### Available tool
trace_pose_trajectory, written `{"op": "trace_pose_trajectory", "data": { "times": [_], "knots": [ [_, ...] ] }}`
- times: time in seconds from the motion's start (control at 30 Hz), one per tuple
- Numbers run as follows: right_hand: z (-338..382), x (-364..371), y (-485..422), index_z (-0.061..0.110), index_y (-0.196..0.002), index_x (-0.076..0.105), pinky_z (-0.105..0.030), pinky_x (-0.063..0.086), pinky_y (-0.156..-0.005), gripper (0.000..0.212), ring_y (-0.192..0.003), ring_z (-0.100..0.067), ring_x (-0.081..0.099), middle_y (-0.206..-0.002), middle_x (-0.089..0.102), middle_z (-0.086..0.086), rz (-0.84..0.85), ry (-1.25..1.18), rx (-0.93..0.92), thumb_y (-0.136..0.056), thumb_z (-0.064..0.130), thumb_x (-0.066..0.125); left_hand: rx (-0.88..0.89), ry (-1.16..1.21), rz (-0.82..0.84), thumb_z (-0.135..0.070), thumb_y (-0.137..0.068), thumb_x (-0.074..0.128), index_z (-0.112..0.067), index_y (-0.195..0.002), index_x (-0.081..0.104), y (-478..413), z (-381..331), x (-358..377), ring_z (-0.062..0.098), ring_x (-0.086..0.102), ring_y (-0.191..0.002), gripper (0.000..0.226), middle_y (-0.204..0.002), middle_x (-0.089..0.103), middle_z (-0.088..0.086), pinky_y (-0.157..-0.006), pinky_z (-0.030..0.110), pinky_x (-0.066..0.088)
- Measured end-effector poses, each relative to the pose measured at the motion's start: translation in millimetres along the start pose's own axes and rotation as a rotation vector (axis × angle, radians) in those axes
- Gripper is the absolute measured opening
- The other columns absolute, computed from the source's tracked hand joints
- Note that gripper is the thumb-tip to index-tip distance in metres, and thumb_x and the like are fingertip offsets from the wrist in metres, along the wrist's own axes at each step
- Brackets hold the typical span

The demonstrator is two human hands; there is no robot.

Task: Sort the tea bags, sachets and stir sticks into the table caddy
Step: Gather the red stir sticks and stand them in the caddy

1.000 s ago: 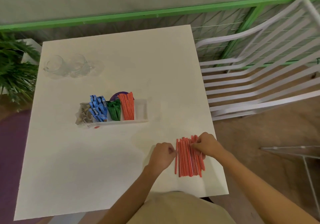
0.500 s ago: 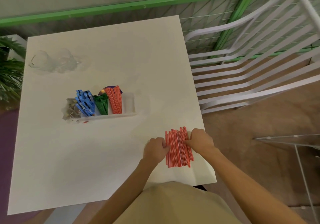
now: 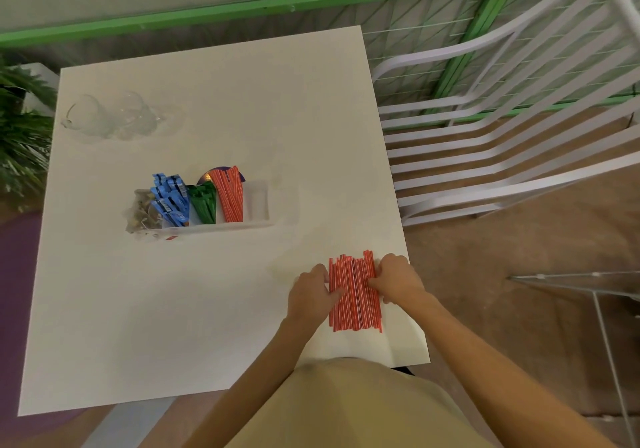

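At the near right corner of the white desk [image 3: 173, 309], a flat row of loose stir sticks [image 3: 355, 295], red with thin pale stripes, lies side by side, running away from the person. Their far ends are uneven, and their near ends stop short of the desk edge.

The left hand [image 3: 313, 293] sits against the left side of the row, fingers curled, with the thumb laid over the outermost sticks. The right hand [image 3: 398, 279] sits against the right side, and its curled fingertips press on the sticks at that edge. Each grip is narrow and closed on the row, which is squeezed between the two hands. The sticks rest on the desk, not lifted.

The caddy [image 3: 258, 220], a low translucent tray with dividers, stands well apart from the hands, toward the middle of the desk and slightly left. From its left end it holds tea bags [image 3: 142, 212] in pale wrappers, then blue sachets [image 3: 169, 199], then green sachets [image 3: 204, 201], then standing stir sticks [image 3: 228, 194] of the same red, leaning back. A purple disc [image 3: 221, 170] shows just behind the caddy; I cannot tell what it is.

Clear glass cups [image 3: 110, 118] stand near the far left corner. A plant [image 3: 20, 128] is beyond the left edge. A white slatted chair [image 3: 502, 118] is on the right, and a green railing [image 3: 242, 11] runs behind.
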State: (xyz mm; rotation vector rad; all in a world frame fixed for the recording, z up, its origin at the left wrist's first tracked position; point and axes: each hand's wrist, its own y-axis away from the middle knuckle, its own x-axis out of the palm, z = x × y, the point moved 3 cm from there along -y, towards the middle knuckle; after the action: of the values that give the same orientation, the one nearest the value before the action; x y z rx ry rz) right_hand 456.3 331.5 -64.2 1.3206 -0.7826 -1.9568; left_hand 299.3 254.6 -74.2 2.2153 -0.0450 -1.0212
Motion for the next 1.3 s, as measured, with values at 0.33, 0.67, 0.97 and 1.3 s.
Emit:
{"op": "trace_pose_trajectory", "data": {
  "times": [0.33,0.67,0.97,1.3],
  "knots": [
    [-9.2,-0.7,-2.3,0.007,-0.086,0.068,-0.027,0.059,-0.056,0.011,-0.065,-0.018,0.07,-0.079,0.07,-0.007,0.048,-0.126,0.012,-0.091,0.013,0.061,-0.038,-0.052,0.017,-0.028,-0.085,0.07,-0.011,-0.087,0.064,-4.7,-6.8,-3.3,0.016,0.061,-0.074,0.018,-0.088,0.068,0.004,-0.066,0.025,0.046],
    [-12.4,-3.8,-8.0,0.006,-0.083,0.07,-0.025,0.059,-0.056,0.011,-0.064,-0.019,0.073,-0.081,0.074,-0.013,0.104,-0.209,-0.019,-0.091,0.008,0.063,-0.077,0.021,0.058,-0.011,-0.08,0.068,-0.008,-0.076,0.068,-6.0,-4.2,-2.4,0.022,0.07,-0.069,0.006,-0.074,0.071,0.009,-0.065,0.031,0.055],
    [-10.8,-10.6,-11.7,0.001,-0.082,0.073,-0.025,0.059,-0.055,0.012,-0.062,-0.02,0.073,-0.076,0.074,-0.013,0.095,-0.276,-0.057,-0.09,0.008,0.065,-0.106,0.082,0.029,-0.013,-0.078,0.068,-0.014,-0.078,0.067,-3.7,2.7,-2.8,0.016,0.064,-0.068,0.001,-0.077,0.069,0.002,-0.06,0.025,0.048],
    [11.4,-13.4,-17.7,-0.001,-0.084,0.074,-0.033,0.062,-0.066,0.013,-0.064,-0.027,0.073,-0.074,0.074,-0.016,0.126,-0.375,-0.129,-0.087,0.011,0.071,0.007,0.339,0.039,-0.011,-0.077,0.07,-0.022,-0.07,0.062,-3.5,28.6,-19.3,0.02,0.07,-0.065,0.016,-0.069,0.07,0.006,-0.066,0.036,0.06]
  ]
}}
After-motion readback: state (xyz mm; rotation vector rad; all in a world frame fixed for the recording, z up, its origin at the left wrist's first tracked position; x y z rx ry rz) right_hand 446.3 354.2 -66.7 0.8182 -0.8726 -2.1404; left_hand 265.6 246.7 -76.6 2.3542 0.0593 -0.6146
